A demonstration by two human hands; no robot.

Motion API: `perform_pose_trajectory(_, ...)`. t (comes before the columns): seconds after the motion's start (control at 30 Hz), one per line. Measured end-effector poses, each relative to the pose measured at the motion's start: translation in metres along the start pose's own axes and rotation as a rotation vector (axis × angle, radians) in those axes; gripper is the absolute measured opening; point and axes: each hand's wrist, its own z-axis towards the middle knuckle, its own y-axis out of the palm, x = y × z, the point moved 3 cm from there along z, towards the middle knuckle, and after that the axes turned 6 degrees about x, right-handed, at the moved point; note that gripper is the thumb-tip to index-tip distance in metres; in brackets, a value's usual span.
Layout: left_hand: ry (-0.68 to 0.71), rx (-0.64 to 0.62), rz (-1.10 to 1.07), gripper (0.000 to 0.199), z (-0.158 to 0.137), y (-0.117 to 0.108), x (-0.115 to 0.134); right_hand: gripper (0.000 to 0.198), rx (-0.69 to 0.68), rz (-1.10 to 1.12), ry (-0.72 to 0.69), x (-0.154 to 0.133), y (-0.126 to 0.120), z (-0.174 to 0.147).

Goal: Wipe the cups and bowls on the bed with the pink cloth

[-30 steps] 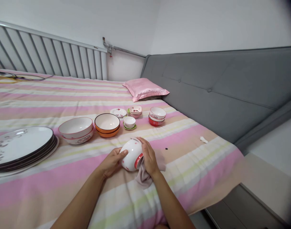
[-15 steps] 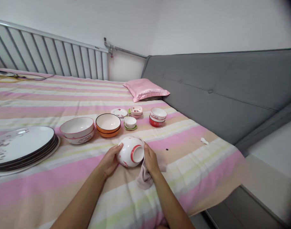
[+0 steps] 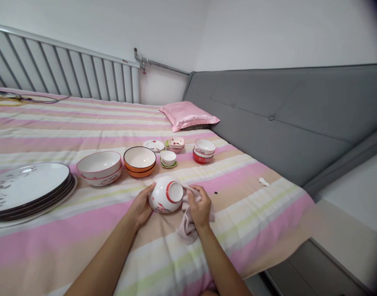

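A white bowl (image 3: 162, 196) with red markings and a red-ringed foot is tilted on its side, its base facing right. My left hand (image 3: 143, 206) grips it at the left edge. My right hand (image 3: 201, 207) is closed on a pinkish-grey cloth (image 3: 187, 228) just right of the bowl, with part of the cloth against the bowl and the rest drooping onto the bedspread. Behind the bowl stand two stacked orange bowls (image 3: 139, 162) and a stack of small white dishes (image 3: 168, 158) on a green leaf-shaped dish.
Large oval plates (image 3: 31, 185) are piled at the left, beside white bowls (image 3: 99, 168). Farther back are small plates (image 3: 154, 145), pink dishes (image 3: 176, 143) and red-and-white bowls (image 3: 203, 151). A pink pillow (image 3: 188, 115) lies near the grey headboard (image 3: 268, 107). A crumpled tissue (image 3: 264, 181) rests near the right edge.
My right hand has come off the bowl's rim and moved slightly right, now bunching the cloth. The bowl has turned and shifted a little left in my left hand.
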Motion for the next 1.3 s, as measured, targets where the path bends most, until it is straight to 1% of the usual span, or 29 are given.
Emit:
perform_pose_trajectory(0.07, 0.010, -0.012, 0.010, 0.029, -0.001, 0.000, 0.000, 0.014, -0.045, 0.025, -0.098, -0.009, 0.001, -0.002)
perform_pose_trajectory(0.17, 0.027, -0.046, 0.028, 0.029, -0.001, 0.001, -0.001, 0.009, -0.149, 0.060, -0.227, -0.020, 0.003, -0.006)
perform_pose_trajectory(0.27, 0.037, -0.100, 0.049, 0.029, -0.002, 0.002, -0.002, 0.008, -0.241, 0.084, -0.335, -0.027, 0.005, -0.010)
perform_pose_trajectory(0.33, 0.042, -0.133, 0.061, 0.030, -0.004, 0.003, -0.002, 0.010, -0.266, 0.088, -0.395, -0.030, 0.005, -0.012)
perform_pose_trajectory(0.4, 0.045, -0.165, 0.071, 0.033, -0.005, 0.005, -0.002, 0.012, -0.253, 0.080, -0.430, -0.030, 0.005, -0.011)
perform_pose_trajectory(0.53, 0.050, -0.226, 0.091, 0.038, -0.010, 0.010, -0.003, 0.013, -0.178, 0.080, -0.455, -0.027, 0.005, -0.008)
perform_pose_trajectory(0.73, 0.042, -0.250, 0.133, 0.043, -0.012, 0.010, -0.005, 0.020, -0.127, 0.078, -0.451, -0.024, 0.005, -0.007)
perform_pose_trajectory(1.0, 0.016, -0.284, 0.150, 0.044, -0.011, 0.008, -0.009, 0.012, 0.008, -0.008, -0.402, -0.020, 0.001, -0.006)
perform_pose_trajectory(1.17, 0.026, -0.250, 0.137, 0.041, -0.012, 0.009, -0.007, 0.014, 0.054, -0.069, -0.358, -0.017, 0.002, -0.005)
perform_pose_trajectory(1.3, 0.046, -0.196, 0.092, 0.038, -0.010, 0.008, -0.005, 0.018, 0.023, -0.113, -0.338, -0.015, 0.004, -0.006)
